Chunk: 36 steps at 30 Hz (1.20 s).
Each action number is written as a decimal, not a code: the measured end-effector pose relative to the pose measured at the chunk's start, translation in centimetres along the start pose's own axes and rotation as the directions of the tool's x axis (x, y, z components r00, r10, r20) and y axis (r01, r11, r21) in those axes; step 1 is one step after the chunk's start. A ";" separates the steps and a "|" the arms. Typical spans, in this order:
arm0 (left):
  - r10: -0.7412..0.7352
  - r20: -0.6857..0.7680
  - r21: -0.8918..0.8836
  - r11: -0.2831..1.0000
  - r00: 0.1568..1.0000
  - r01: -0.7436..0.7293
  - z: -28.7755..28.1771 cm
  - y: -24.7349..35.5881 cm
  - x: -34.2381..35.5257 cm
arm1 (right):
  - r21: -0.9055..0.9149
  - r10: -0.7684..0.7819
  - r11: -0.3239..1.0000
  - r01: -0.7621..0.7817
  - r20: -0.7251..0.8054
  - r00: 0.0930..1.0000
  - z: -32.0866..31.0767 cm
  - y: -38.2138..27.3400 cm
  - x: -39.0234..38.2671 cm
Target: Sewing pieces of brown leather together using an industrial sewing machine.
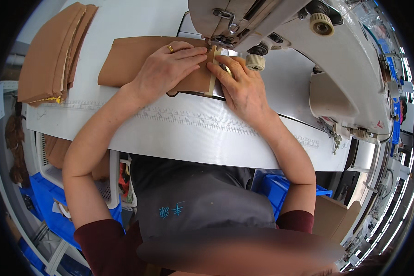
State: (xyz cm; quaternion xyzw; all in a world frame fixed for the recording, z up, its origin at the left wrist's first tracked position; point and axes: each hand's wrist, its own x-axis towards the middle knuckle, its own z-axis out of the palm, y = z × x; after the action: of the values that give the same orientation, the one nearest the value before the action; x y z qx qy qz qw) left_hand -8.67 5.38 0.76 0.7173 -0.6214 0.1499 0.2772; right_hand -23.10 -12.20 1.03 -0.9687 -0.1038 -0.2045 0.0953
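Brown panel beneath left grip

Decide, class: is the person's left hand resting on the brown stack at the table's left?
No, the left hand lies on another brown piece by the sewing machine, apart from the stack.

We take sewing machine as landmark; it stands on table. Panel left of machine, right end at its needle side. Our left hand on panel, left of needle side; our right hand at panel's right end, before machine. Panel stack farther left of machine, on table. Ruler scale on table, between machine and us. Below table, well left of machine: crate, folded pieces in it.
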 end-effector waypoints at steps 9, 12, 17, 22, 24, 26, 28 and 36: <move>-0.038 0.003 -0.028 0.999 0.999 0.038 0.2 -0.5 0.0 | 0.012 0.007 1.000 -0.006 -0.023 1.000 0.2 0.2 0.5; -0.039 0.007 -0.027 0.999 0.999 0.039 0.3 -0.5 -0.1 | -0.007 -0.009 1.000 0.009 -0.055 0.998 0.1 0.2 0.5; -0.050 0.041 -0.018 0.999 0.998 0.051 0.3 -0.3 -0.1 | 0.046 0.013 0.999 -0.011 -0.041 0.999 0.3 0.3 0.2; -0.032 0.014 -0.013 0.999 0.999 0.033 0.4 -0.8 -0.1 | 0.029 -0.035 0.999 0.036 -0.025 0.999 -0.1 0.0 0.1; -0.020 0.026 -0.004 1.000 0.999 0.020 0.2 -0.5 -0.3 | 0.028 -0.215 0.976 0.217 -0.054 0.975 -0.6 -0.7 -0.4; -0.009 0.037 0.008 1.000 0.999 0.009 0.1 -0.5 -0.2 | 0.077 -0.218 0.972 0.221 -0.047 0.975 -0.8 -1.2 -1.1; -0.007 0.040 -0.013 1.000 0.999 0.007 0.2 -0.7 -0.1 | 0.127 -0.224 0.966 0.227 -0.040 0.974 -0.9 -1.1 -1.1; -0.026 0.050 -0.051 0.998 0.998 0.029 0.7 -3.2 1.7 | 0.113 -0.076 0.991 0.075 0.002 0.997 -0.4 0.1 -0.2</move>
State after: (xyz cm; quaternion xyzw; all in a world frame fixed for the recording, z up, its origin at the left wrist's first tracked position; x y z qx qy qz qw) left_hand -5.32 3.83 0.51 0.7218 -0.6218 0.1123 0.2824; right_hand -23.39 -12.43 1.35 -0.9578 -0.1520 -0.1986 0.1417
